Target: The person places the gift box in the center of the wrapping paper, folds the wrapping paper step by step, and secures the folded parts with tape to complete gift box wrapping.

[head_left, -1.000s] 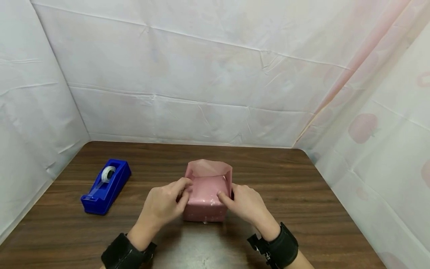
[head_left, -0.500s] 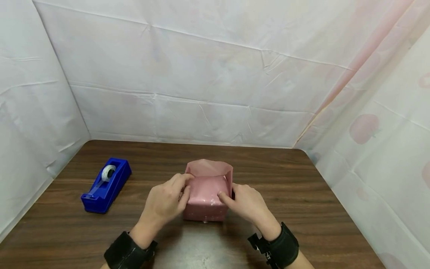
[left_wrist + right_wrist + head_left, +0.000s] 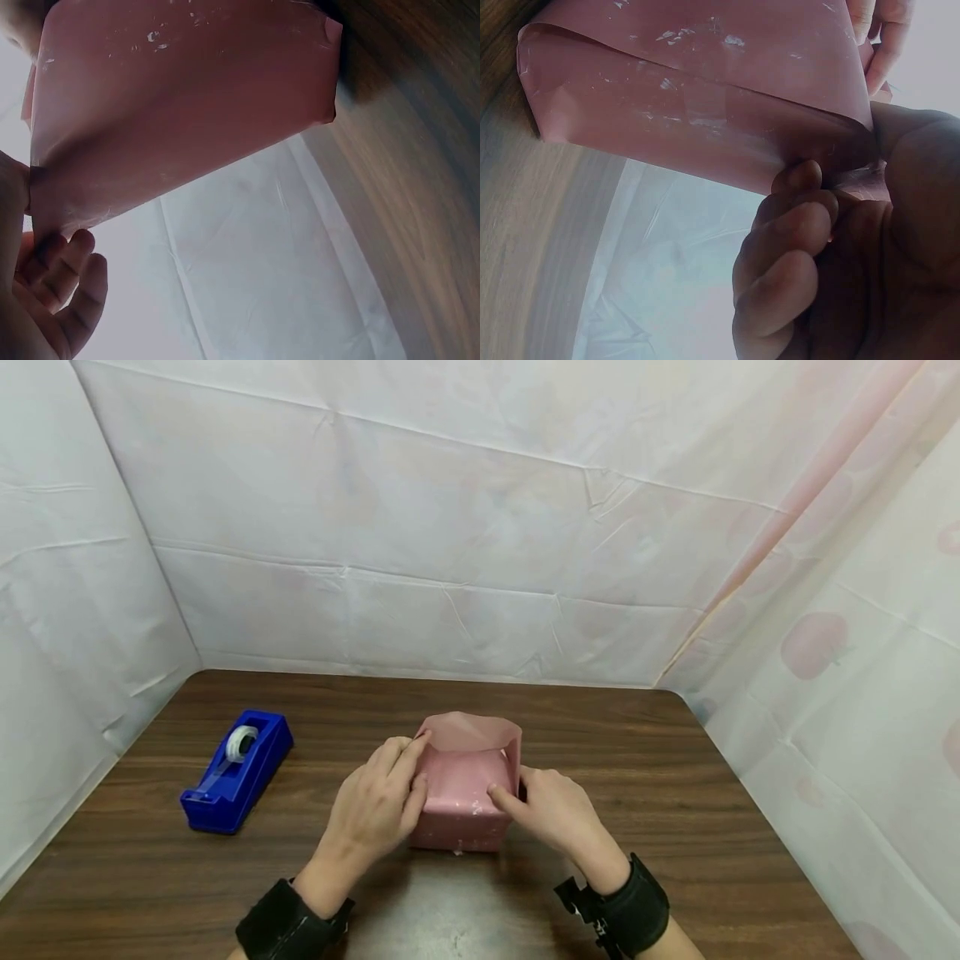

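A box wrapped in glossy pink paper (image 3: 465, 781) stands on the table in the head view, with a raised paper flap (image 3: 472, 731) at its far end. My left hand (image 3: 371, 803) holds its left side, thumb on the near part and fingers reaching to the flap's left edge. From the right, my right hand (image 3: 557, 810) grips the box, its thumb on top. In the right wrist view the curled fingers (image 3: 784, 289) of that hand lie against a folded side of the wrapping. A strip of clear tape (image 3: 705, 105) shows on that side.
A blue tape dispenser (image 3: 238, 772) with a roll of clear tape stands on the left of the wooden table (image 3: 637, 752). White sheeting (image 3: 450, 527) hangs behind and at both sides. Black bands (image 3: 630, 906) wrap both wrists.
The fingers of my left hand have straightened and slid farther along the box to the flap's left edge. The right hand keeps its hold, and the box has hardly moved.
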A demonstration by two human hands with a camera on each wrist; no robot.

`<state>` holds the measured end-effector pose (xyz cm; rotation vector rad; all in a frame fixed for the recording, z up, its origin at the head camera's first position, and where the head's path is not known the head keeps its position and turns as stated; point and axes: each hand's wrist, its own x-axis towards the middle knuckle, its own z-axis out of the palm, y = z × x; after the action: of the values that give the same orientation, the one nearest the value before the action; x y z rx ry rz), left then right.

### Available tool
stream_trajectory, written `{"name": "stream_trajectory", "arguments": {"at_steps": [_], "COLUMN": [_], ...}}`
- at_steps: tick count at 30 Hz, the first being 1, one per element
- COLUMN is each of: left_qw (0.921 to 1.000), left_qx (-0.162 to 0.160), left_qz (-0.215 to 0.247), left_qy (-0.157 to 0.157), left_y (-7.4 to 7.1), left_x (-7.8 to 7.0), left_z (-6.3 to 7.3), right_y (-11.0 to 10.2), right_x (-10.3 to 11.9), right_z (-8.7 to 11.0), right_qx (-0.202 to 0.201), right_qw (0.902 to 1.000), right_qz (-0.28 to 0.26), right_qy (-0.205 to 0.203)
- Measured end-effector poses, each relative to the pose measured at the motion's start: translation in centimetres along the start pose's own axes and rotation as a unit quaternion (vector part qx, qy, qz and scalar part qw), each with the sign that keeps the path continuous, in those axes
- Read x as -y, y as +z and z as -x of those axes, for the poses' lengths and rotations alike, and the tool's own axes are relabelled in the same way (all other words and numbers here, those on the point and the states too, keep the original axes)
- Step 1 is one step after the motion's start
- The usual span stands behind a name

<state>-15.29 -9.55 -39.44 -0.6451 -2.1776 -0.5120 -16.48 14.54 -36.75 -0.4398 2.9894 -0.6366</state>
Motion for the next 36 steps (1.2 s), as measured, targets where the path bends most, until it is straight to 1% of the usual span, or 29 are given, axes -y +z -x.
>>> {"name": "stream_trajectory", "arguments": {"at_steps": [5, 8, 10, 12, 13, 14, 16, 18, 19, 20, 21, 23, 27, 30, 32, 34, 36], "left_qw": [1.0000, 0.9998, 0.9989, 0.9964, 0.9941, 0.9906, 0.9796, 0.9666, 0.9608, 0.9570, 0.9549, 0.9556, 0.9614, 0.9691, 0.9726, 0.9726, 0.9704], "left_qx": [0.009, 0.004, -0.001, 0.006, 0.021, 0.044, 0.101, 0.152, 0.168, 0.175, 0.176, 0.166, 0.129, 0.105, 0.097, 0.090, 0.086], "left_qz": [-0.001, 0.011, 0.029, 0.049, 0.059, 0.067, 0.082, 0.099, 0.109, 0.121, 0.132, 0.146, 0.157, 0.133, 0.113, 0.103, 0.104], "left_qy": [-0.004, -0.015, -0.037, -0.069, -0.089, -0.111, -0.153, -0.181, -0.192, -0.197, -0.199, -0.195, -0.186, -0.179, -0.179, -0.188, -0.200], "left_y": [0.0, -0.2, -0.4, -0.5, -0.5, -0.4, -0.1, 0.3, 0.5, 0.7, 0.9, 1.1, 1.1, 0.9, 0.7, 0.5, 0.5], "left_x": [-0.2, -0.2, -0.1, 0.0, 0.0, 0.0, 0.0, 0.0, 0.0, 0.0, -0.1, -0.1, -0.5, -0.8, -1.0, -1.2, -1.3], "left_z": [0.0, -0.2, -0.4, -0.3, -0.2, -0.1, 0.2, 0.6, 0.7, 0.8, 0.9, 0.9, 0.6, 0.3, 0.1, -0.1, -0.3], "right_y": [-0.1, -0.1, 0.0, 0.0, 0.0, 0.0, 0.0, 0.1, 0.1, 0.1, 0.1, 0.1, 0.1, 0.1, 0.0, 0.1, 0.1], "right_x": [0.1, 0.2, 0.3, 0.3, 0.3, 0.2, 0.2, 0.1, 0.1, 0.1, 0.0, 0.0, 0.0, 0.1, 0.1, 0.1, 0.2], "right_z": [0.0, 0.0, 0.0, 0.0, 0.1, 0.1, 0.1, 0.1, 0.1, 0.1, 0.1, 0.1, 0.1, 0.2, 0.2, 0.2, 0.2], "right_qx": [0.000, -0.003, -0.005, -0.008, -0.008, -0.007, -0.005, -0.003, -0.002, -0.002, -0.001, -0.001, 0.004, 0.007, 0.010, 0.011, 0.012], "right_qw": [1.0000, 1.0000, 1.0000, 0.9999, 0.9999, 1.0000, 1.0000, 1.0000, 1.0000, 1.0000, 1.0000, 1.0000, 0.9999, 0.9998, 0.9998, 0.9997, 0.9997], "right_qz": [0.000, 0.002, 0.002, 0.002, 0.002, 0.000, -0.002, -0.004, -0.004, -0.005, -0.006, -0.006, -0.004, -0.002, -0.001, 0.000, 0.002], "right_qy": [0.001, -0.002, -0.005, -0.007, -0.007, -0.007, -0.006, -0.004, -0.003, -0.003, -0.003, -0.006, -0.015, -0.018, -0.019, -0.020, -0.019]}}
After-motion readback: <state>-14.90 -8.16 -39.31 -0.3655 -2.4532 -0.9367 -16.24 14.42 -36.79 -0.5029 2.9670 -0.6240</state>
